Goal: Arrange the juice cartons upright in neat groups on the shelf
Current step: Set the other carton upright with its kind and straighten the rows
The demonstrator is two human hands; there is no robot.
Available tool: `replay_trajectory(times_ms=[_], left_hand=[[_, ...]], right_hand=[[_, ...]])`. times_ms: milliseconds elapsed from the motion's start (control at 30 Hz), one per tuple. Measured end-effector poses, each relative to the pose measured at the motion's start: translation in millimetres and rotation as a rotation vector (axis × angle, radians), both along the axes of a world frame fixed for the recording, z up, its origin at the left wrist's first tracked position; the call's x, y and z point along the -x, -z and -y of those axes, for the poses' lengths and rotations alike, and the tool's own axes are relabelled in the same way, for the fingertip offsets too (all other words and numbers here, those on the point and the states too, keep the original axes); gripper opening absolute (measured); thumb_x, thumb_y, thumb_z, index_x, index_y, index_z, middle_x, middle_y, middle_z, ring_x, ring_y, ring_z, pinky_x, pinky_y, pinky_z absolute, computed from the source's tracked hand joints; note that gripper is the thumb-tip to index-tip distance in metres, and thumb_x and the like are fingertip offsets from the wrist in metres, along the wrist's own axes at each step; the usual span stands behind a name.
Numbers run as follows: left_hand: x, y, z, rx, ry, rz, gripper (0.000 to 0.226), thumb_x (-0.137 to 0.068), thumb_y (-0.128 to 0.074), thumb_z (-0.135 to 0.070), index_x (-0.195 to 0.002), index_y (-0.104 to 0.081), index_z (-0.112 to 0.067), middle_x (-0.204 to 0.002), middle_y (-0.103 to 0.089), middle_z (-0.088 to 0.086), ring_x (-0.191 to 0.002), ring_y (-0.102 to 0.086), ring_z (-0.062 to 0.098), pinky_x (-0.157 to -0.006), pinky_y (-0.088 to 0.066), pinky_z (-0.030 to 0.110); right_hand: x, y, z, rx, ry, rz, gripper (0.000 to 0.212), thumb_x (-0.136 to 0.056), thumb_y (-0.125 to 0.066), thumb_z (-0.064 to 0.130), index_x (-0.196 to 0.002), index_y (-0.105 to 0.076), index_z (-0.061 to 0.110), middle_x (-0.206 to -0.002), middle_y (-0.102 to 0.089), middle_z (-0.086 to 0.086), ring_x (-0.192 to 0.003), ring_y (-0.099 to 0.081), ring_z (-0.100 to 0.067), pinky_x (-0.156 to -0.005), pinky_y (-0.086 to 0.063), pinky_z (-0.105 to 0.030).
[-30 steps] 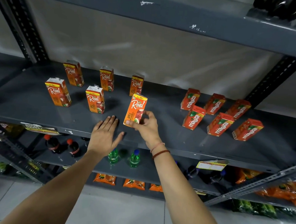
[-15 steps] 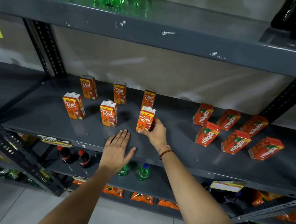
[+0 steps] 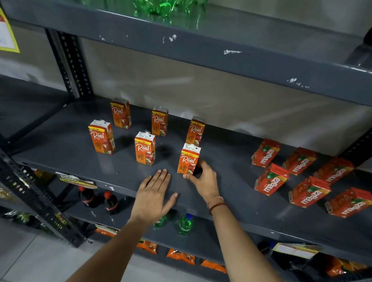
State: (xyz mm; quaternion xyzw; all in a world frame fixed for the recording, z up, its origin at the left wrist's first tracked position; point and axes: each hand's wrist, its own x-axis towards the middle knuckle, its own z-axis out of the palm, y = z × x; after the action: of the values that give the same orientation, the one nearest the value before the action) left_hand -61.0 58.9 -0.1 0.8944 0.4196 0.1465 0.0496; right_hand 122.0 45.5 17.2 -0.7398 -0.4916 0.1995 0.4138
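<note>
Several orange Real juice cartons stand upright in two rows on the grey shelf [image 3: 232, 188]. My right hand [image 3: 202, 178] grips the front-right Real carton [image 3: 188, 159], which stands on the shelf, with fingers round its lower right side. My left hand [image 3: 155, 192] lies flat, fingers spread, on the shelf's front edge just left of that carton. To the right, several red Maaza cartons [image 3: 270, 179] lie on their sides, tilted, in two loose rows.
Green bottles [image 3: 159, 0] stand on the shelf above. Below are dark cola bottles [image 3: 110, 201], small green bottles [image 3: 185, 224] and orange snack packs [image 3: 180, 256]. Slotted uprights [image 3: 67, 64] frame the bay. A yellow sign [image 3: 1, 31] hangs at left.
My right hand carried the Real carton from a tilted hold above the shelf edge down onto the shelf, upright, in the front row. The view tilted upward. My left hand stayed flat.
</note>
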Motion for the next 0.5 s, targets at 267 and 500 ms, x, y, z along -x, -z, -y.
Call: replay_trajectory(times_ms=[267, 500], left_hand=[[1, 3, -1, 0.003, 0.005, 0.022, 0.065, -0.089, -0.031, -0.051, -0.13, -0.05, -0.005, -0.137, -0.052, 0.012, -0.128, -0.046, 0.024, -0.105, -0.033, 0.038], [-1, 1, 8, 0.055, -0.03, 0.246, 0.08, -0.09, -0.011, -0.062, -0.124, -0.057, -0.007, -0.133, -0.056, 0.012, -0.128, -0.046, 0.025, -0.104, -0.034, 0.043]], right_hand=[[-3, 1, -1, 0.025, -0.024, 0.002, 0.047, -0.071, -0.08, 0.024, -0.11, -0.059, 0.01, -0.112, -0.067, -0.013, -0.105, -0.061, -0.026, -0.092, -0.05, -0.041], [-12, -3, 38, -0.095, 0.05, -0.176, 0.051, -0.066, -0.084, 0.016, -0.111, -0.059, 0.012, -0.111, -0.063, 0.0, -0.103, -0.057, -0.008, -0.089, -0.043, -0.01]])
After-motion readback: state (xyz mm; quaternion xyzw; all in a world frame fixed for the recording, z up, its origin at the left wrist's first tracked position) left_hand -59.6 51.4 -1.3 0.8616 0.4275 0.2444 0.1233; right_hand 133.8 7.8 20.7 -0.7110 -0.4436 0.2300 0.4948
